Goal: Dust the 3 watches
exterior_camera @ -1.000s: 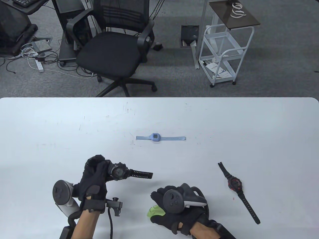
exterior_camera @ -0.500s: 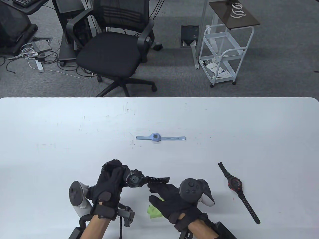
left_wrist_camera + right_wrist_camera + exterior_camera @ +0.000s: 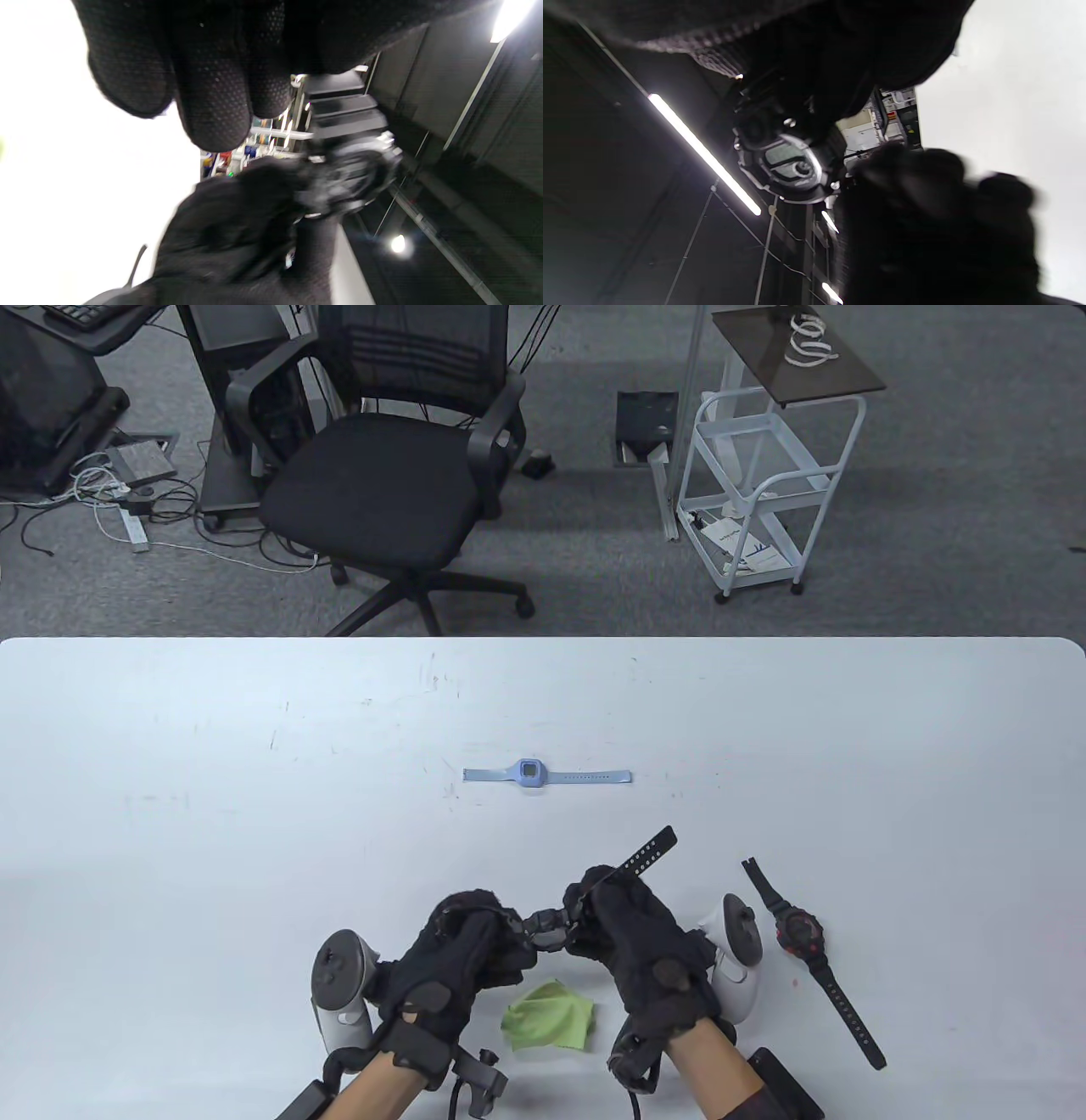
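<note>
Both gloved hands hold a black digital watch (image 3: 547,935) just above the table's near middle. My left hand (image 3: 496,942) grips its left strap end, and my right hand (image 3: 594,912) grips the strap beside the case; the free strap end (image 3: 652,847) sticks out up and to the right. The right wrist view shows the watch face (image 3: 789,166) under my right fingers (image 3: 840,63). A green cloth (image 3: 549,1027) lies loose on the table below the watch, with no hand on it. A light blue watch (image 3: 530,774) lies flat mid-table. A black and red watch (image 3: 802,937) lies to the right.
The white table (image 3: 212,780) ends at a far edge; beyond it stand a black office chair (image 3: 382,475) and a white trolley (image 3: 764,475). The black and red watch lies close beside my right hand's tracker (image 3: 738,950).
My left hand carried the black watch to the right. My right hand left the green cloth and took hold of the watch's strap, which now points up and right. The cloth lies uncovered.
</note>
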A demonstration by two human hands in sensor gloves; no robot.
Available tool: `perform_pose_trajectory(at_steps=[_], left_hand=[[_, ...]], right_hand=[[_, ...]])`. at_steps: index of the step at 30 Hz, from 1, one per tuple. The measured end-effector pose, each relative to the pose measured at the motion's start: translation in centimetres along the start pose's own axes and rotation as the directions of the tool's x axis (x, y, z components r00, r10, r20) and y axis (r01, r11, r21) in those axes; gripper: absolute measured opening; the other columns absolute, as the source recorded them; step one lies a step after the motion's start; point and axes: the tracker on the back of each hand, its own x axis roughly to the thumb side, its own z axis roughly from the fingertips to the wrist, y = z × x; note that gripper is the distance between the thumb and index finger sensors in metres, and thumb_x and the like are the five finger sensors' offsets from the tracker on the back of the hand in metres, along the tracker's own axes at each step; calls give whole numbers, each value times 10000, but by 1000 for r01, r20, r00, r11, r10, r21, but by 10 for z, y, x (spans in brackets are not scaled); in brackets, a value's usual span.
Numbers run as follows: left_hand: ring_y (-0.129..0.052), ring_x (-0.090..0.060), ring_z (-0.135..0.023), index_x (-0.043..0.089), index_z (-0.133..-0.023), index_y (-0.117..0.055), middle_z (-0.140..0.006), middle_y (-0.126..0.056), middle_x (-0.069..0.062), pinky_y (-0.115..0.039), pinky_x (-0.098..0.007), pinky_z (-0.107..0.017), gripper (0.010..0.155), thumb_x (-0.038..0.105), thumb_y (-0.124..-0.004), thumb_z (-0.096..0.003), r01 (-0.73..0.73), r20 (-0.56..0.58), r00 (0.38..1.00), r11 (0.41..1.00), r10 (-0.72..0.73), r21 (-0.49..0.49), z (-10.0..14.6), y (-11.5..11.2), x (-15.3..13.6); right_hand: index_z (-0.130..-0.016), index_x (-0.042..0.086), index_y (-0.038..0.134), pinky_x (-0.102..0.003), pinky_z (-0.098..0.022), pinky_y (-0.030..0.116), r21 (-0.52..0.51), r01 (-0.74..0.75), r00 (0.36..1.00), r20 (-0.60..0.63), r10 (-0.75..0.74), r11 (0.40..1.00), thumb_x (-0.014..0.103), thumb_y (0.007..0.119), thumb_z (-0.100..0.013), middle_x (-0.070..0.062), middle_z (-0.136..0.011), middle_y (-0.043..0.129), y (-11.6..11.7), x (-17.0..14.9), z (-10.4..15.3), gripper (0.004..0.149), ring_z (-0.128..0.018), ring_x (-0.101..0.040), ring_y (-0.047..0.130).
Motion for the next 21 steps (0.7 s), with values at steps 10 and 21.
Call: perform_pose_trajectory(at_steps=[10, 21], left_hand=[[-940, -425, -787, 88, -1083, -568, -1012, -759, -180, -758, -667, -565, 697, 480, -778, -546, 463, 87, 886, 880, -455, -108, -3, -1, 9], [-836, -433, -929, 169, -980, -862, -1018, -842, -122, -695, -708, -622, 547, 445, -854, -509, 952, 438, 273, 176, -857, -249, 1, -60, -1]], right_hand=[[-1033, 204, 636, -406, -554, 823, -111, 10, 993, 114, 2, 994, 521, 697, -704, 33, -913, 850, -44, 41, 9, 461, -735, -132, 975], [-1025, 200, 630, -410, -563, 813, -263, 101, 989, 127, -69, 959, 531, 683, -707, 36, -901, 846, -74, 39, 18, 463, -732, -124, 965]])
